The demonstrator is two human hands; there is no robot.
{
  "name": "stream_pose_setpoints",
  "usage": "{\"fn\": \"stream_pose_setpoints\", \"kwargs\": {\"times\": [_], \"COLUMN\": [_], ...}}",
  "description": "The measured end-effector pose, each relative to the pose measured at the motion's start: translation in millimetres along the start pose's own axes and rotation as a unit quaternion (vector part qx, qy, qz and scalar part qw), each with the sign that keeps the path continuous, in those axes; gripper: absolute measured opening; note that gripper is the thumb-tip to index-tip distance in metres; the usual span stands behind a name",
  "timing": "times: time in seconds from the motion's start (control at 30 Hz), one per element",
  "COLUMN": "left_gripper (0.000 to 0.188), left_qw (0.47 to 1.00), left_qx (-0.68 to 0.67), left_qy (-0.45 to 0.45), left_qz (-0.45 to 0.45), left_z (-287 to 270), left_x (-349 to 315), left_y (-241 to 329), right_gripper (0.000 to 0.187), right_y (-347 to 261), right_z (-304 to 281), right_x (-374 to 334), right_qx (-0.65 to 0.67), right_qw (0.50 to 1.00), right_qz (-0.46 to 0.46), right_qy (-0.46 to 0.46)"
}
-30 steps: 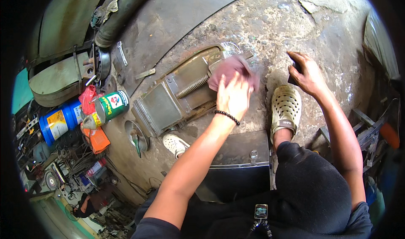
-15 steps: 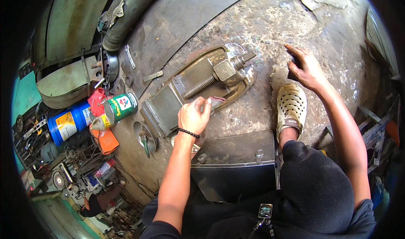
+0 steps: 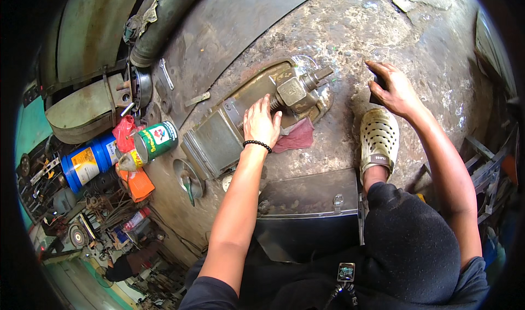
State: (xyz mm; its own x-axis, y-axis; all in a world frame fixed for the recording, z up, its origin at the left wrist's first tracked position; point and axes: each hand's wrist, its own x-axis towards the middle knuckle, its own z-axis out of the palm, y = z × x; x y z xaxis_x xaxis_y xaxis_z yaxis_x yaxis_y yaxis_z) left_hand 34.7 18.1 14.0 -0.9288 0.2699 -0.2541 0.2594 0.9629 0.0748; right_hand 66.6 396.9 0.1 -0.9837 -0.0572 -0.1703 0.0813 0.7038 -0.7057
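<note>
A large grey-brown machine vise (image 3: 210,140) lies on the concrete floor, its threaded screw partly covered by my left hand (image 3: 262,123). That hand is open, palm down, fingers laid over the screw and the vise body. Beside it a dull red cloth (image 3: 296,135) lies spread by the vise's near edge, free of the fingers. Over the floor at the right, my right hand (image 3: 398,91) has its fingers curled round a dark object (image 3: 377,89), mostly hidden, whose kind I cannot make out.
A grey metal box (image 3: 306,192) with latches stands close in front of me. Left of the vise are a round bowl (image 3: 188,178), a green can (image 3: 158,140) and a blue bucket (image 3: 87,165). A wrench (image 3: 166,73) lies near a metal sheet (image 3: 235,28).
My left hand has let go of the red cloth, which now lies spread out. The hand has moved forward onto the vise screw and opened. My right hand has barely shifted.
</note>
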Motion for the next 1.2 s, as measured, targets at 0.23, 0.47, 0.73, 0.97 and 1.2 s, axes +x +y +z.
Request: {"fn": "stream_pose_setpoints", "kwargs": {"times": [0.23,0.47,0.73,0.97,1.2], "left_gripper": [0.049,0.073,0.058,0.045,0.043], "left_qw": [0.996,0.962,0.923,0.947,0.954], "left_qx": [-0.038,-0.067,0.007,0.056,0.062], "left_qy": [-0.057,-0.263,-0.371,-0.292,-0.267], "left_qz": [0.057,0.027,0.101,0.124,0.118], "left_z": [-10,-33,-46,-39,-30], "left_x": [16,57,82,65,58], "left_y": [-19,-28,-22,-24,-23], "right_gripper": [0.055,0.066,0.065,0.065,0.060], "right_y": [4,-21,-31,-31,-21], "right_z": [-13,-13,17,32,37], "right_x": [6,46,127,132,120], "right_qx": [-0.036,0.026,0.114,-0.027,0.052], "right_qw": [0.999,0.981,0.878,0.919,0.926], "right_qz": [-0.007,0.080,0.163,0.010,-0.010], "right_qy": [-0.010,-0.173,-0.436,-0.393,-0.374]}}
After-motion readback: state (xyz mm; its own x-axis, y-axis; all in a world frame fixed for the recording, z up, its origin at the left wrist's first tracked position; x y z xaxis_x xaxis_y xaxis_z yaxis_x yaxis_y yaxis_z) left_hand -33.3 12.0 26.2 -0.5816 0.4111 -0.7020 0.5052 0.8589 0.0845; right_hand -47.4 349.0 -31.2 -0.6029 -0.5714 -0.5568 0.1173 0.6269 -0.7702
